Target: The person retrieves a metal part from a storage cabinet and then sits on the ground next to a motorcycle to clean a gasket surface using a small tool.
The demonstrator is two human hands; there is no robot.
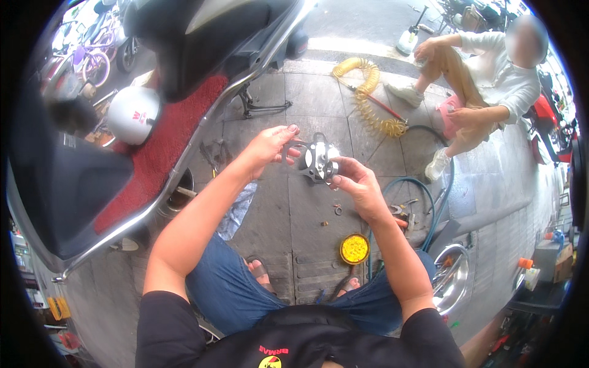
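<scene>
In front of me, above the paving, a silver metal engine-like part [321, 157] with holes and a dark rim is held up. My right hand [361, 184] grips its right side between thumb and fingers. At the part's left, my left hand [273, 147] has its fingers bent round a thin dark flat piece with a cut-out, like a gasket [288, 153]. Whether this piece touches the metal part is hard to make out. On the ground below lie a small ring [338, 210] and a small brown bit [325, 224].
A scooter [184, 135] with a red mat and a silver helmet [134, 115] stands at left. Ahead right lies a coiled yellow air hose [371, 98]; a person [485, 92] sits beyond. Near my right knee are pliers [402, 207], a yellow-filled bowl [354, 249] and a wheel [453, 276].
</scene>
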